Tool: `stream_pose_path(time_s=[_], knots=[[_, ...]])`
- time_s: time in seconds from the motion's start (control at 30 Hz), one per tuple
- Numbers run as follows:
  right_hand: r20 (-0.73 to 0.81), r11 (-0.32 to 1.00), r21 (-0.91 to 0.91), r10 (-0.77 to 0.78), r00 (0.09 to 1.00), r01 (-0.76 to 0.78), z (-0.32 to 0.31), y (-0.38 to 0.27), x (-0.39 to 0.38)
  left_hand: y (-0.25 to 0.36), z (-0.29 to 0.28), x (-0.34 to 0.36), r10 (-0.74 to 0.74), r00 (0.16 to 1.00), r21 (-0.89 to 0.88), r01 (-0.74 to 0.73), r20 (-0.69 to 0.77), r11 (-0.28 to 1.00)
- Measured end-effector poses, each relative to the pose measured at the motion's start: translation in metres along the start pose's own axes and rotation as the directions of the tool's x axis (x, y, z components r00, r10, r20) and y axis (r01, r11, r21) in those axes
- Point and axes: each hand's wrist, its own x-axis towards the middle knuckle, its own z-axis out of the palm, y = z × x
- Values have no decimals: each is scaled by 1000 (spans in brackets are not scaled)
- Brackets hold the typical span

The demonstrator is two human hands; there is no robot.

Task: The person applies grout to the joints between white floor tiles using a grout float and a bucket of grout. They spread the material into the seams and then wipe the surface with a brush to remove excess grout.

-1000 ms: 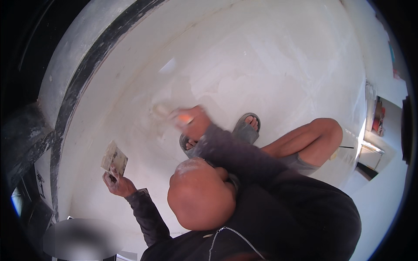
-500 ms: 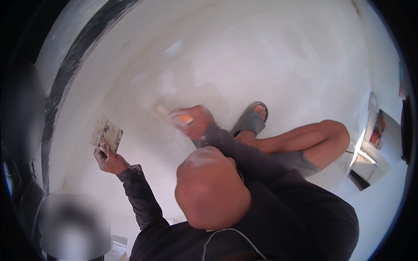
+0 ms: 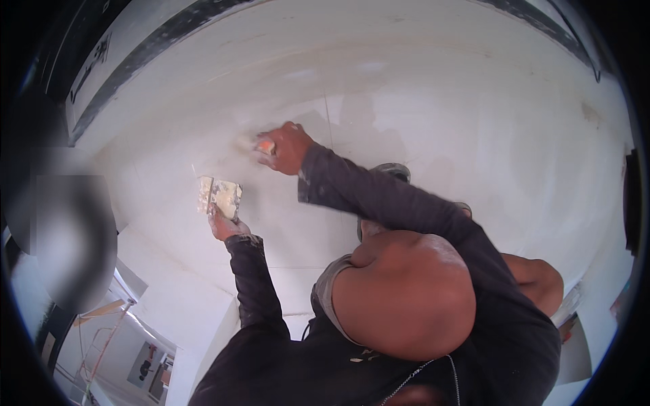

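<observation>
My left hand (image 3: 224, 225) grips a squarish plate (image 3: 227, 195) smeared with cream putty, held over a pale surface (image 3: 440, 115). Up and to the right of it, my right hand (image 3: 288, 149) is closed on a small tool with an orange handle (image 3: 266, 146); its working end is blurred against the pale surface, so contact cannot be told. My right sleeve crosses above a large bare bent knee (image 3: 399, 291), and a sandal (image 3: 391, 169) shows partly behind that arm.
A dark band (image 3: 156, 30) runs along the surface's far edge. At lower left stand a metal scaffold frame (image 3: 101, 345) with a plank (image 3: 101, 312) and, beyond, an opening with small objects. Blurred patches hide the left side. A second bare knee (image 3: 542, 284) is at right.
The view has turned, bringing the scaffold into sight. Both hands sit higher in the picture, the left plate nearer my right hand. My right arm now covers more of the feet and leg.
</observation>
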Motion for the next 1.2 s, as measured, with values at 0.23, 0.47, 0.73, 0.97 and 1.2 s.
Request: stream_pose_path(time_s=[0.23,0.47,0.73,0.97,1.2], knots=[[111,850,-485,-171,979,204,-162,48,86,-13,-7,-2,-34,988,-138,13,-150,990],[575,943,-115,-194,795,313,-170,5,23,-12,-10,-14,-5,994,-278,-26,-111,960],[975,758,-59,185,-127,650,-211,70,121,-8,-7,-13,-22,978,-215,-23,-206,976],[719,626,-181,-442,536,759,5,37,195,-22,-16,-25,5,970,-322,-85,-243,943],[988,774,-130,49,146,620,-94,62,193,-17,-10,-29,43,958,-303,-132,-285,944]])
